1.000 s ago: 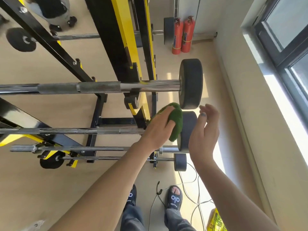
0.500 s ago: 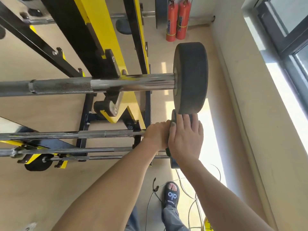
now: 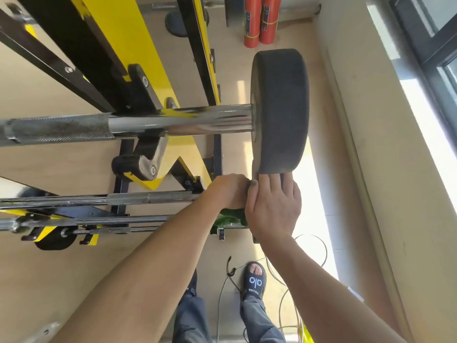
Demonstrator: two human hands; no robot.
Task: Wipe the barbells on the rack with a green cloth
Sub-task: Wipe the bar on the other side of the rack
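A black-and-yellow rack [image 3: 138, 58] carries several chrome barbells. The top barbell [image 3: 178, 122] ends in a thick black plate [image 3: 280, 110]. Below it runs a second barbell [image 3: 123, 199], whose black end plate is almost wholly covered by my hands. My left hand [image 3: 228, 190] grips the green cloth [image 3: 231, 216] at the inner side of that plate; only a crumpled bit of cloth shows beneath the hand. My right hand [image 3: 273, 205] lies flat over the plate's rim with fingers straight, its fingertips touching the top plate's lower edge.
Two red fire extinguishers [image 3: 259, 21] stand by the far wall. A wall and window [image 3: 420, 82] run close along the right. Thin cables [image 3: 284, 293] lie on the floor by my sandalled feet [image 3: 254, 280]. Lower barbells [image 3: 99, 222] sit on the rack.
The view has closed in on the rack. My right hand came down from the air onto the lower plate, and the cloth in my left hand slid down behind that plate.
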